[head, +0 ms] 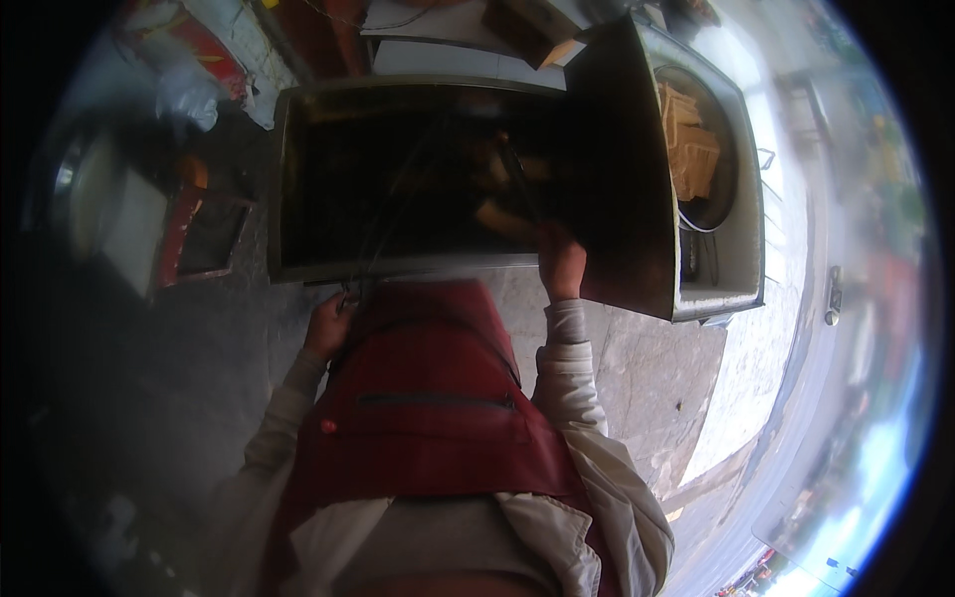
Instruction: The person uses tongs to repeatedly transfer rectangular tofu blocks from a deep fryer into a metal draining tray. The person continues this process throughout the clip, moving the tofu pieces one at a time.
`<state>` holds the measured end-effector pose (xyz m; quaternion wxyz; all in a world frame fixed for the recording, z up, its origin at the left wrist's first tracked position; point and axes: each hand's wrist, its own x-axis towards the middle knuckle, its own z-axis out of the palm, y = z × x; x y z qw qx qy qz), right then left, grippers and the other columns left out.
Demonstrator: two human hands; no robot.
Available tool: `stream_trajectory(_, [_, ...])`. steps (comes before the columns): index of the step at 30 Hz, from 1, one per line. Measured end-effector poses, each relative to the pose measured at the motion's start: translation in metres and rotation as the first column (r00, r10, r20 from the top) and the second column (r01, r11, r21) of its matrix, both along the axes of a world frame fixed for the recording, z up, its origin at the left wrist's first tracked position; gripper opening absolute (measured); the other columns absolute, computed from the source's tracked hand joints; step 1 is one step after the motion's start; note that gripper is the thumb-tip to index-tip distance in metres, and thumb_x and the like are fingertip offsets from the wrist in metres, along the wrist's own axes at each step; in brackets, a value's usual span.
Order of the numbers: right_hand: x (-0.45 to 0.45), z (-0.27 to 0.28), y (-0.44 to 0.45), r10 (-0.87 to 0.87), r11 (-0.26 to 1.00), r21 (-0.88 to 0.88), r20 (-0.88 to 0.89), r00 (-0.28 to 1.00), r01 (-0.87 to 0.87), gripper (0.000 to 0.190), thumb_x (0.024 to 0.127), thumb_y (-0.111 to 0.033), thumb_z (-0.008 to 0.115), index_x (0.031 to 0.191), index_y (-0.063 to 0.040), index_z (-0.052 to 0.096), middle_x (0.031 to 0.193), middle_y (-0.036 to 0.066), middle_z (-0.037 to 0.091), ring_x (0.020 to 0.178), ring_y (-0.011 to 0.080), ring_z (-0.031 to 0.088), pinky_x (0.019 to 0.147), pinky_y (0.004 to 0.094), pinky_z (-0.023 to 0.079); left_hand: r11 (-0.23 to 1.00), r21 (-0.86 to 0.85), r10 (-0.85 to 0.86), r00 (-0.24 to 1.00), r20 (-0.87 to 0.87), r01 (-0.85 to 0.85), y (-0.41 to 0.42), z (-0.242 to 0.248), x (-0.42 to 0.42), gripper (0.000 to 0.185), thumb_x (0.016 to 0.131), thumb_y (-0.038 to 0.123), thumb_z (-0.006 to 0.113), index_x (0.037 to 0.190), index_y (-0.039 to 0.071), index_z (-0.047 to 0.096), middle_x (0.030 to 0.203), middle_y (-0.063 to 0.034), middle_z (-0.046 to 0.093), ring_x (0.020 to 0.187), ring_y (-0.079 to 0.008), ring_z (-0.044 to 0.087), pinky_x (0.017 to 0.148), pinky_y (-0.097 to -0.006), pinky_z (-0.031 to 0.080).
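Observation:
My left hand (328,326) is closed around the looped handle of a long, thin metal tool (386,205), perhaps tongs. Its thin rods reach over the near rim into a dark rectangular metal vat (406,263). My right hand (562,261) grips a dark rod-like tool (516,170) that points away from me over the vat; its far tip is hard to make out. Close to that tool, inside the vat, lie elongated pale brown pieces (501,218), blurred and partly in shadow. The vat's dark interior hides its contents and depth.
A tall dark panel (623,179) borders the vat on the right. Beyond it, a light-rimmed box (720,298) holds a round container with brown paper-like pieces (690,153). A worn red stool-like frame (205,231) stands left; a wooden block (531,31) lies at the back.

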<state>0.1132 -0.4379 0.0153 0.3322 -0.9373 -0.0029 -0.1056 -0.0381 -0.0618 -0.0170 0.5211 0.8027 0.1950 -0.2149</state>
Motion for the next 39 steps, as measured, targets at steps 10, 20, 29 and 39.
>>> stream_trajectory(10, [-0.001,0.000,-0.001,-0.003,1.000,0.025,-0.035,0.999,0.003,0.018,0.085,-0.023,0.062,0.092,-0.007,0.065,0.082,0.017,0.064,0.074,0.0373,0.062,0.060,0.0418,0.049,0.999,0.030,-0.015,1.000,-0.005,0.015,-0.002,0.006,0.002,0.028,0.091,0.015,0.052,0.112,-0.002,0.061,0.107,-0.0182,0.066,0.101,-0.0251,0.063,0.087,-0.0334,0.048])
stream_trajectory(20, [-0.001,0.000,-0.002,-0.018,0.999,0.027,-0.102,0.995,0.021,0.017,0.084,-0.024,0.062,0.090,-0.008,0.065,0.081,0.017,0.064,0.075,0.0379,0.062,0.060,0.0424,0.049,1.000,0.012,-0.016,0.998,0.060,0.015,-0.002,0.003,0.000,0.026,0.091,0.013,0.052,0.111,-0.002,0.061,0.103,-0.0168,0.066,0.094,-0.0223,0.063,0.083,-0.0326,0.048])
stream_trajectory(29, [-0.001,0.002,-0.001,-0.020,1.000,0.014,-0.073,0.997,0.021,0.019,0.084,-0.025,0.063,0.091,-0.008,0.065,0.081,0.017,0.064,0.075,0.0382,0.062,0.061,0.0422,0.048,0.998,0.054,-0.028,0.984,0.175,0.019,-0.003,-0.007,-0.004,0.024,0.091,0.014,0.053,0.107,-0.002,0.062,0.098,-0.0152,0.068,0.091,-0.0204,0.065,0.079,-0.0321,0.049])
stream_trajectory(39, [0.000,0.002,-0.003,-0.034,0.999,0.015,-0.035,0.999,0.035,0.018,0.084,-0.024,0.063,0.091,-0.008,0.065,0.082,0.018,0.064,0.075,0.0388,0.062,0.059,0.0430,0.048,0.999,0.033,-0.041,0.991,0.127,0.037,-0.006,-0.001,-0.002,0.026,0.090,0.015,0.049,0.107,0.000,0.061,0.101,-0.0152,0.066,0.095,-0.0254,0.062,0.083,-0.0338,0.047])
